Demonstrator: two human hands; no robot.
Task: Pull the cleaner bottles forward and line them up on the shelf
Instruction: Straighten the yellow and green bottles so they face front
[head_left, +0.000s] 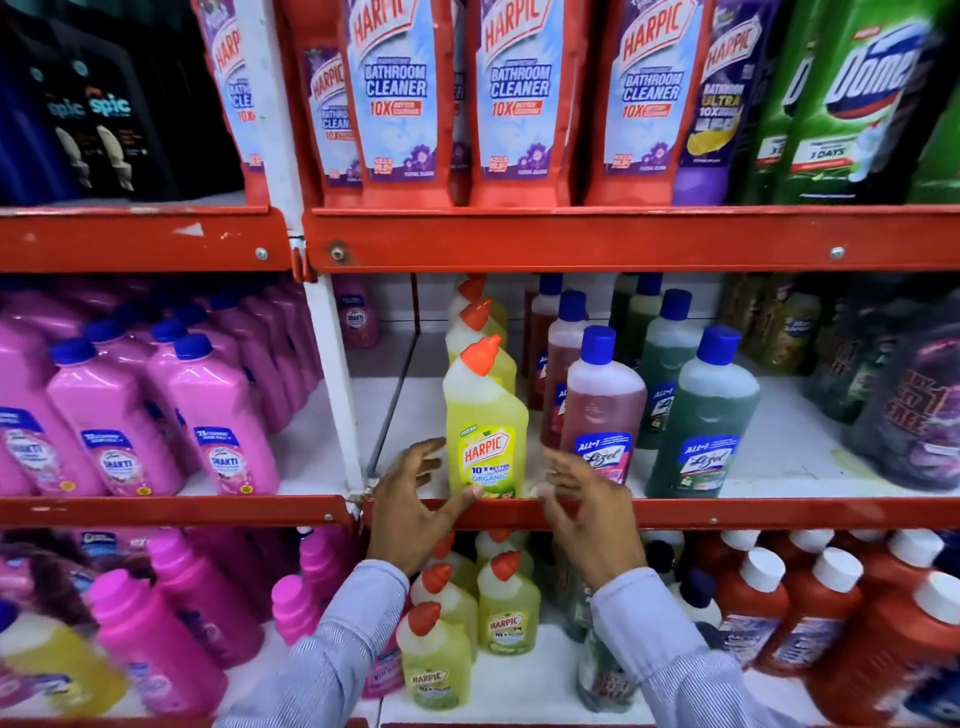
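A yellow Harpic bottle with an orange cap stands upright at the front edge of the middle shelf, with more yellow Harpic bottles in a row behind it. My left hand is just left of the front bottle, fingers spread, thumb tip touching its base. My right hand is just right of it, fingers apart, holding nothing. A pink Lizol bottle and a green Lizol bottle stand to the right, each with more behind.
Pink Shakti bottles fill the left bay. A white upright post divides the bays. Red Harpic pouches hang on the shelf above. More yellow Harpic bottles and red bottles stand on the shelf below. Dark packs sit at far right.
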